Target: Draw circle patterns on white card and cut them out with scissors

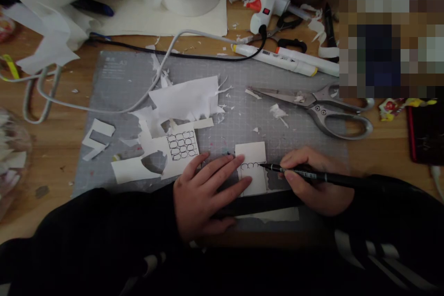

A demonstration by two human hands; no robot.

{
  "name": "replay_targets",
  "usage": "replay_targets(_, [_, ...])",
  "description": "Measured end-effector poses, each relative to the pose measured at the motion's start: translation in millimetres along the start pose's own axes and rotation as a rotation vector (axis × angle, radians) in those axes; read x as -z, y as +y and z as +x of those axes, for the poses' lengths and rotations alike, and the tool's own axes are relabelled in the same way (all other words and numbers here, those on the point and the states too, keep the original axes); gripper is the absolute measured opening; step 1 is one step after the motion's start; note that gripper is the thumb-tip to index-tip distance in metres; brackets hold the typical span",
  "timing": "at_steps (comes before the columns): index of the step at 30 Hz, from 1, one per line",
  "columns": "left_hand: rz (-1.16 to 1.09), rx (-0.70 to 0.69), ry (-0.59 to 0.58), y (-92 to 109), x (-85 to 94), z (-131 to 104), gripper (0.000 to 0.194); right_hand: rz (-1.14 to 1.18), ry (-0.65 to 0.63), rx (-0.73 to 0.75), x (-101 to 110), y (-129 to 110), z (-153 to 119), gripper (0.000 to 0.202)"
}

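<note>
At the lower centre of the frame the left hand (208,189) is lying flat, fingers spread, pressing down the left edge of a small paper card (252,166). Lower right, the right hand (314,180) is closed around a black pen (312,175), its tip touching the card at the end of a short row of small loops. The left fingertips are sitting just beside that row, so the fresh ink is at risk of smearing if the hand slides rightward. The card is being held along one side only, so it is likely to pivot under the pen and bend the line. Just left, on the grey cutting mat (114,74), a second card (182,145) already filled with ovals is lying among white paper scraps (187,99); a sleeve could drag these onto the wet lines. Right of centre, open scissors (322,106) are lying near the drawing hand, blades pointing left. Farther up, two markers (277,59) and a glue gun (265,2) with its cable (166,53) crossing the mat could snag.
</note>
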State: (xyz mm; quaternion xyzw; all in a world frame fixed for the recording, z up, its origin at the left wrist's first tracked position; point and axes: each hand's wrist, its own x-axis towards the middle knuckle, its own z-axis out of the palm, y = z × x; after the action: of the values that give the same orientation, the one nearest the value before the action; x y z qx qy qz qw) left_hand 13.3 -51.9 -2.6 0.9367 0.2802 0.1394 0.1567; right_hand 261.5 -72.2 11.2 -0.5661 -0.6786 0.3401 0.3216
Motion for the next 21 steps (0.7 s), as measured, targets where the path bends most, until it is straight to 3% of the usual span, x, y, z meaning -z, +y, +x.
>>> replay_targets(21, [-0.004, 0.007, -0.021, 0.0, 1.9, 0.4, 0.047, -0.014, 0.005, -0.041, 5.4, -8.3, 5.1, 0.006])
